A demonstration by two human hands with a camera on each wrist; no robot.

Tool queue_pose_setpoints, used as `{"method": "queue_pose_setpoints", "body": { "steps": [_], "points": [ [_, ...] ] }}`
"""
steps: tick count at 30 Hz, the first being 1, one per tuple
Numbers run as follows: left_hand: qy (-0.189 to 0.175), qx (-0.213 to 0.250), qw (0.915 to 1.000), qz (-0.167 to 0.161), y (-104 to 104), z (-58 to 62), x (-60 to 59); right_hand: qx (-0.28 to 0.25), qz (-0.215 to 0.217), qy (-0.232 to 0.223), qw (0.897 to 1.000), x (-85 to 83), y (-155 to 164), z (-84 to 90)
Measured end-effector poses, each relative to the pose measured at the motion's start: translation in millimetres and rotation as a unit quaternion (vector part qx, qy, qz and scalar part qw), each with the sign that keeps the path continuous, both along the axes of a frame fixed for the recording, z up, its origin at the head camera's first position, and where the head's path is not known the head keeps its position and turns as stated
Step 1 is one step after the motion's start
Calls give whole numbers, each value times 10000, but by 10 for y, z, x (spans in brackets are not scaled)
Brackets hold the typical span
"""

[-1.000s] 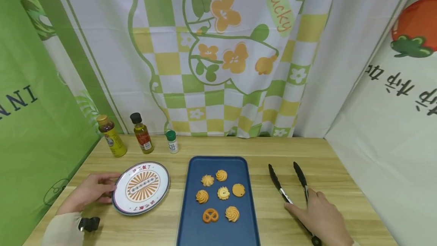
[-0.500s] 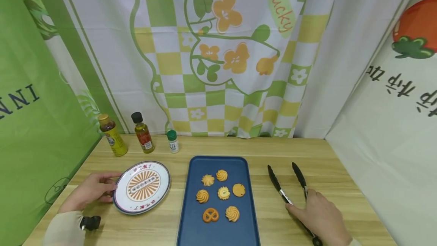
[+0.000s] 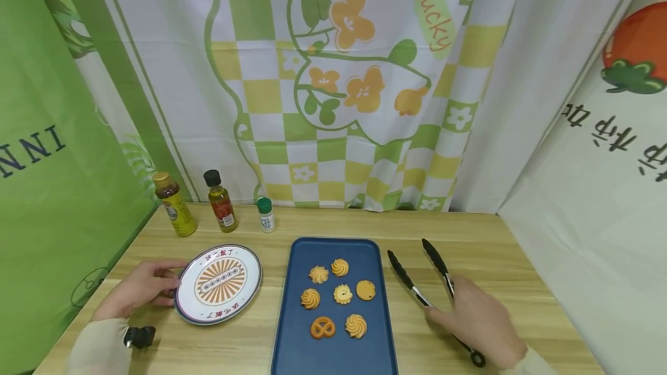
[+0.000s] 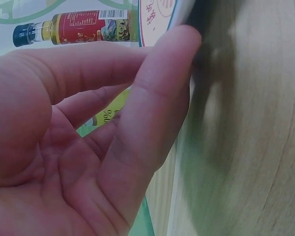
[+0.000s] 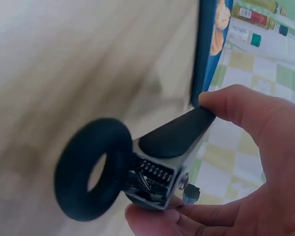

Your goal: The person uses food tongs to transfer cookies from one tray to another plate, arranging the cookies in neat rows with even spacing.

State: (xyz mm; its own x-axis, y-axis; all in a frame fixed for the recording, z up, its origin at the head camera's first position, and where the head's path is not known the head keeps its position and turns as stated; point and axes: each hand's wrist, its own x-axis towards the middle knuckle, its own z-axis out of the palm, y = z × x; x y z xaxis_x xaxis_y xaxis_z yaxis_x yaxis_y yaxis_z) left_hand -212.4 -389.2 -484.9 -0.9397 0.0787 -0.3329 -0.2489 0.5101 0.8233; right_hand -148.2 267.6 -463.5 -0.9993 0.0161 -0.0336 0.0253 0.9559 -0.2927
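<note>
My left hand (image 3: 138, 291) holds the left rim of a round white plate (image 3: 179, 300) with an orange sunburst print. In the left wrist view, bent fingers and thumb come together at the plate's rim (image 4: 183, 14). My right hand (image 3: 476, 320) grips a pair of black and silver tongs (image 3: 401, 271), whose two arms stand apart and point away from me, right of the tray. Seen from the right wrist, thumb and fingers press on both sides of the black handle (image 5: 174, 132), near the hanging ring. A blue tray (image 3: 333, 357) bears several cookies (image 3: 356, 326) and a pretzel (image 3: 322, 327).
Behind the plate stand a yellow-labelled bottle (image 3: 176, 206), an oil bottle (image 3: 222, 208) with a black cap, and a small green-capped shaker (image 3: 266, 216). A patterned curtain (image 3: 344, 97) closes off the wooden table's (image 3: 526, 282) far edge.
My right hand has carried the tongs left, closer to the tray, and slightly away from me. The left hand stays at the plate; cookies and tray have not moved.
</note>
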Motion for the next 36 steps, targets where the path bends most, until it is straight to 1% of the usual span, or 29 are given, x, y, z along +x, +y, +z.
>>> {"method": "queue_pose_setpoints", "body": {
  "steps": [7,14,19,22,25,30,36],
  "points": [
    [20,-26,10000,-19,-18,-1,4,61,463,-13,9989,-131,-217,126],
    [20,-22,10000,-6,-36,-6,21,100,1014,50,9948,-221,-451,217],
    [-15,-24,10000,67,-34,2,28,115,1169,84,9930,-270,-609,264],
    [8,-30,10000,48,-38,8,32,120,1281,39,9917,-293,-709,302],
    [-7,-13,9999,112,-39,3,35,181,1460,0,9891,-321,-801,335],
    [-13,-7,9999,105,-21,2,23,305,1716,-129,9846,-368,-929,359],
    [66,-11,10000,9,6,9,6,582,2085,-3,9763,-377,-1056,392]
  ]
}}
